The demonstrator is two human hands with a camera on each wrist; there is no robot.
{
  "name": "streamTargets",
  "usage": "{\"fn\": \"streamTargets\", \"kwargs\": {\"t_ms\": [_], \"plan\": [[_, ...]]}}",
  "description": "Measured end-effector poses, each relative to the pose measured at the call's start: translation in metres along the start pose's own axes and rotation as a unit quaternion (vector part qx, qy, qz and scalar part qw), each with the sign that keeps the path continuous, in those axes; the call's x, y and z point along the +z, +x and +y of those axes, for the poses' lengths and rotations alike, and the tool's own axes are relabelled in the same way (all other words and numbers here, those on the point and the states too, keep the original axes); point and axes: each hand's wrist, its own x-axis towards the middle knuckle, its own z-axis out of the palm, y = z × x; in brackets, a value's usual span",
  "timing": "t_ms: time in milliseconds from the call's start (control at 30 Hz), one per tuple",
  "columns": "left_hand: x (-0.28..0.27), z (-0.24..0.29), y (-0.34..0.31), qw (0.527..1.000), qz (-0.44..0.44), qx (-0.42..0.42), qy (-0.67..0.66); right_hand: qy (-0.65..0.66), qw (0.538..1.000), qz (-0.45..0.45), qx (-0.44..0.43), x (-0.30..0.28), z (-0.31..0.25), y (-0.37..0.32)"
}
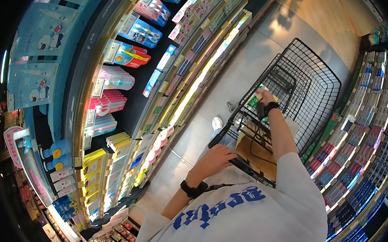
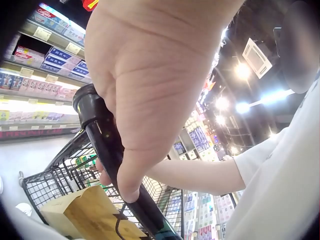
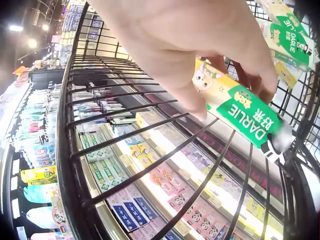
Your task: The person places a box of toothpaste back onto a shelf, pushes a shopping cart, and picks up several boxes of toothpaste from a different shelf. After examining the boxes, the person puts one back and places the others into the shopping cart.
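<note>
A black wire shopping cart (image 1: 313, 62) stands before the person. The left hand (image 1: 216, 160) lies over its dark handle (image 2: 145, 207); in the left wrist view the thumb of that hand (image 2: 150, 85) presses along the bar, the other fingers mostly hidden. Inside the cart, the right hand (image 1: 265, 99) pinches a green and yellow Darlie box (image 3: 242, 112) between thumb and fingers, clearest in the right wrist view, where the hand (image 3: 175, 45) covers part of it. More green and yellow boxes (image 3: 292, 42) show beyond the fingers.
A brown paper bag (image 2: 90, 212) sits in the cart near the handle. Shelves with toothbrush packs (image 1: 141, 32) run along the left, and shelves of boxed goods (image 1: 359, 132) along the right. Grey tiled floor (image 1: 178, 151) lies between them. A shoe (image 1: 217, 123) shows beside the cart.
</note>
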Motion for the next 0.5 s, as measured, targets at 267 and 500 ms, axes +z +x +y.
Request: {"fn": "streamTargets", "kwargs": {"t_ms": [267,500], "plan": [[-0.003,0.002,0.002,1.000,-0.019,-0.017,-0.012,-0.121,0.985,-0.071,-0.096,-0.029,0.015,-0.007],[-0.003,0.000,0.002,1.000,-0.019,-0.009,-0.012,-0.105,0.993,0.054,0.004,-0.001,-0.015,-0.039]]}}
